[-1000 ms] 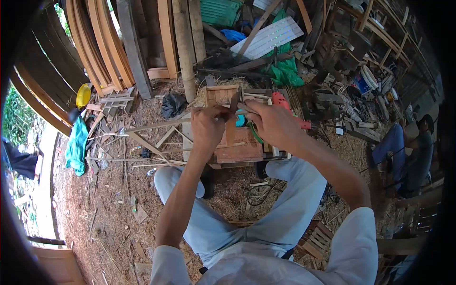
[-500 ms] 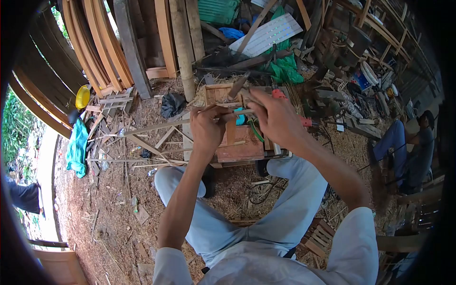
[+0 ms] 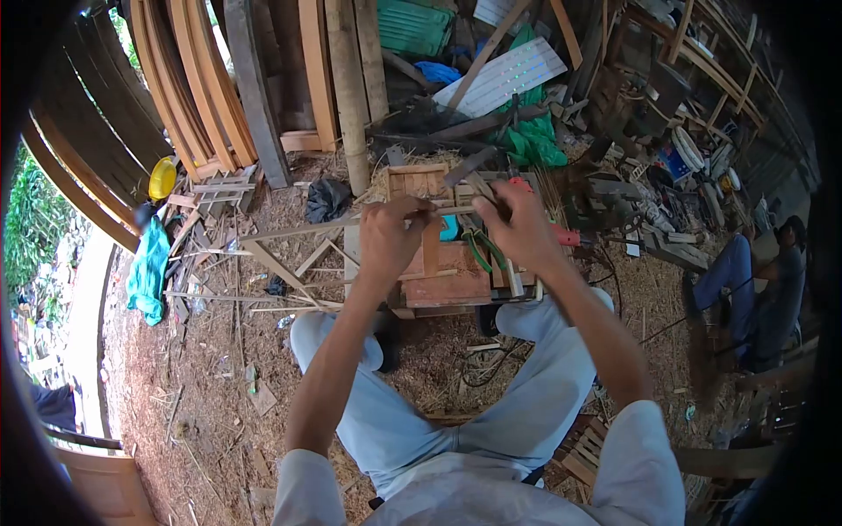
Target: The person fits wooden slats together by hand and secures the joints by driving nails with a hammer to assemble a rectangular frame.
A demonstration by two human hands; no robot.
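My left hand (image 3: 390,238) is closed, fingers pinching a long thin wooden strip (image 3: 303,230) that runs out to the left. My right hand (image 3: 519,230) is wrapped round the handle of a hammer (image 3: 470,165), whose dark head sticks up beyond the fingers. The strip's right end reaches the gap between both hands, above a low wooden workbench (image 3: 447,291). Just below my right hand, pliers (image 3: 479,251) with green handles lie on the bench. Behind the strip is a turquoise object (image 3: 449,228), partly hidden.
A red-handled tool (image 3: 566,235) is at the bench's right side. Several thin strips (image 3: 263,296) lie across the shavings-covered floor on the left. A black plastic bag (image 3: 327,201) sits near the wooden posts. At far right, a person (image 3: 772,285) is seated.
My right hand has shifted slightly right and down with the hammer, so more of the pliers shows. The whole view has moved a little. My left hand keeps its pinch on the strip.
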